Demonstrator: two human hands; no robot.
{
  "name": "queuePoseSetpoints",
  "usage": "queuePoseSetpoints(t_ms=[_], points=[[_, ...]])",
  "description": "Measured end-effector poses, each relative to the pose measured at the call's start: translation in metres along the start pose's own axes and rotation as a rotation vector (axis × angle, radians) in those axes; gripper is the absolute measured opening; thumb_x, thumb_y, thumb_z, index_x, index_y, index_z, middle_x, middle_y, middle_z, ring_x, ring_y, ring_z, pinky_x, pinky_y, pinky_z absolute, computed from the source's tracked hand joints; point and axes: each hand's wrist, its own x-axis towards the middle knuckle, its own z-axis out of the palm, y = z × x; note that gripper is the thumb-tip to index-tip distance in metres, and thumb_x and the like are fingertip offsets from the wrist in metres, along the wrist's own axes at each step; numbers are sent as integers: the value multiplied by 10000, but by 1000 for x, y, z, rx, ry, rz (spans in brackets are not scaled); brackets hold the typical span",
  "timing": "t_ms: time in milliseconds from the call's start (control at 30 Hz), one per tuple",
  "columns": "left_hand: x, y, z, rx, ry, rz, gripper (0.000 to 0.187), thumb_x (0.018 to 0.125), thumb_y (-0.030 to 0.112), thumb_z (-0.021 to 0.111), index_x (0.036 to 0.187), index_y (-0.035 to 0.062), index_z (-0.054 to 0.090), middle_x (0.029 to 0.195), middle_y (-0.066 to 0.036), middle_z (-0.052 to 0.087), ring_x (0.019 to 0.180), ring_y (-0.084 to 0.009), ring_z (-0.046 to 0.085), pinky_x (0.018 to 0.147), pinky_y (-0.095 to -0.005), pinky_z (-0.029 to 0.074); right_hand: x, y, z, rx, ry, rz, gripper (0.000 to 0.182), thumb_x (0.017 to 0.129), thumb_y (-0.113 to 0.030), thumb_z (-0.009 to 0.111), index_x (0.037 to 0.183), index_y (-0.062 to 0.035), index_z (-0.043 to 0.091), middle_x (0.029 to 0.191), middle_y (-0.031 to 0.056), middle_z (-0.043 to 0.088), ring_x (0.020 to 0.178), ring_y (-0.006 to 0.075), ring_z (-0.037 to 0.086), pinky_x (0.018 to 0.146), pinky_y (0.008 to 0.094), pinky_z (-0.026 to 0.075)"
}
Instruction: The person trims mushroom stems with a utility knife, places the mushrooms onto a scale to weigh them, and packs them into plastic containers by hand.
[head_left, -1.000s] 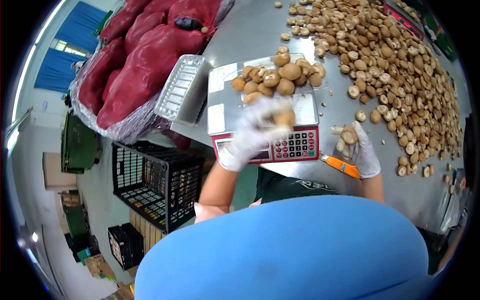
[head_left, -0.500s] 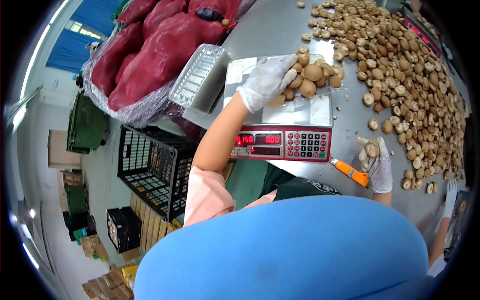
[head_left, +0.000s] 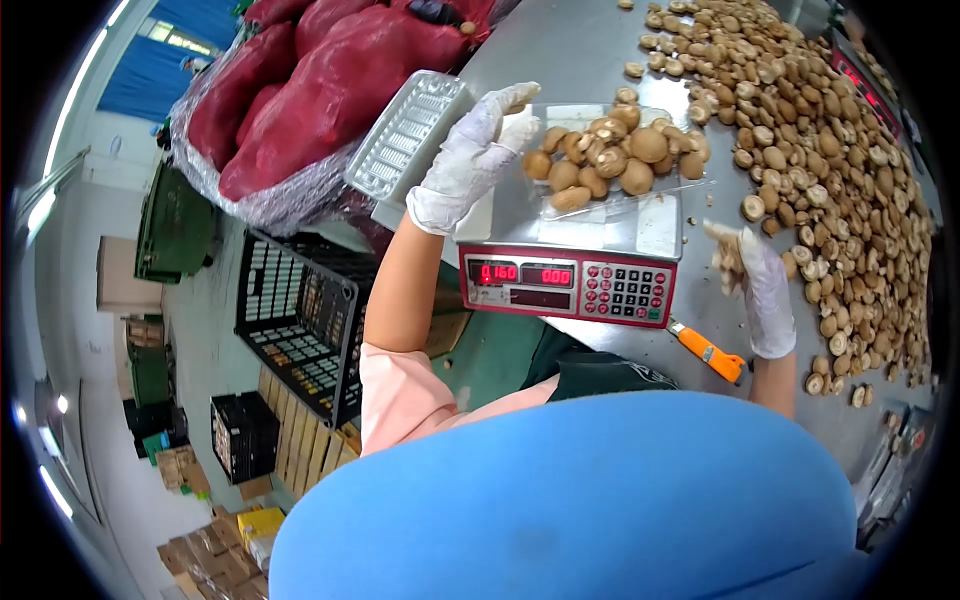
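Observation:
A heap of brown mushrooms (head_left: pixel 640 150) sits in a clear plastic tray (head_left: pixel 625 207) on the steel plate of a weighing scale (head_left: pixel 570 290). The scale's red digits read 0.160 and 0.00. My left hand (head_left: pixel 470 160), in a white glove, is open just left of the heap, between it and a stack of clear trays (head_left: pixel 410 130). Right of the scale, my gloved right hand (head_left: pixel 765 290) is closed around one or more mushrooms (head_left: pixel 728 262); motion blurs them. An orange-handled knife (head_left: pixel 706 352) lies below the scale's right corner.
A large pile of loose mushrooms (head_left: pixel 800 130) covers the right side of the steel table (head_left: pixel 540 50). Red mesh sacks (head_left: pixel 330 100) stand at the back left. A black crate (head_left: pixel 300 320) is below on the left. Another scale's red display (head_left: pixel 858 85) shows at far right.
My left hand has let go of the mushrooms in the tray and drawn back left. My right hand has moved up slightly. The reading rose from 0.150 to 0.160. Another person's hand at right left view.

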Motion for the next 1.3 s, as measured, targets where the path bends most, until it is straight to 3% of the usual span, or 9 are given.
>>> queuePoseSetpoints(t_ms=[300, 467, 567, 700, 833, 900, 1033, 1100, 1300], points=[[-31, -30, -15, -55, 87, -48, 469, 1023, 146, 596, 1445, -16, 472, 1420, -124, 538, 1347, -189, 477, 1139, -327, 370, 57, -59, 73, -209, 78, -338, 369, 962, -263, 702, 1270, -64, 660, 1134, 54, 674, 993, 135, 638, 924, 283, 504], [-34, -39, -20, 56, 54, -8, 536, 966, 134, 654, 1445, -24, 471, 1429, -133, 515, 1359, -201, 456, 1151, -333, 343, 83, -40, 80, -406, 164, -596, 345, 917, -228, 757, 1216, -80, 670, 1068, 71, 652, 961, 141, 644, 842, 271, 541], [-34, -37, -17, 38, 70, -46, 529, 955, 110, 653, 1438, -23, 482, 1427, -134, 519, 1362, -208, 455, 1161, -340, 327, 92, -48, 89, -609, 216, -751, 358, 883, -288, 778, 1183, -113, 692, 1048, 103, 670, 951, 224, 657, 867, 333, 547], [-31, -35, -10, 25, 71, -24, 519, 944, 82, 649, 1425, -32, 490, 1411, -124, 537, 1365, -215, 458, 1159, -341, 332, 105, -50, 111, -731, 217, -834, 321, 868, -309, 757, 1141, -149, 704, 1130, 122, 678, 1128, 273, 621, 987, 390, 491], [-28, -25, -3, 59, 40, 13, 494, 938, 92, 660, 1403, -3, 524, 1391, -125, 552, 1334, -221, 483, 1147, -350, 348, 115, -36, 121, -982, -20, -813, 403, 875, -279, 703, 1261, -174, 655, 1307, 136, 626, 1287, 329, 530, 1166, 458, 339], [-24, -33, -1, 32, 38, 57, 479, 940, 101, 657, 1392, -2, 535, 1376, -125, 560, 1318, -222, 493, 1139, -352, 358, 108, -39, 115, -1004, 83, -925, 419, 888, -261, 702, 1295, -174, 649, 1368, 137, 604, 1322, 315, 511, 1165, 439, 349], [-12, -26, 1, 139, 27, 68, 489, 932, 122, 667, 1390, 5, 541, 1352, -128, 573, 1302, -228, 504, 1127, -356, 370, 102, -55, 73, -610, 247, -867, 388, 898, -157, 733, 1268, -67, 657, 1380, 144, 600, 1215, 269, 600, 1066, 370, 459], [2, -19, 4, 176, 11, 78, 481, 941, 152, 651, 1387, 7, 545, 1359, -142, 575, 1307, -248, 507, 1125, -361, 374, 107, -48, 51, -291, 226, -609, 329, 927, -134, 711, 1240, -48, 660, 1296, 121, 642, 1178, 203, 608, 1041, 330, 472], [58, -6, 39, 209, 12, 209, 434, 924, 263, 669, 1295, 39, 646, 1208, -174, 679, 1118, -265, 658, 981, -336, 503, 87, -28, 40, -130, 106, -521, 272, 950, -107, 682, 1203, -10, 657, 1178, 77, 669, 1155, 162, 608, 1034, 312, 464]])
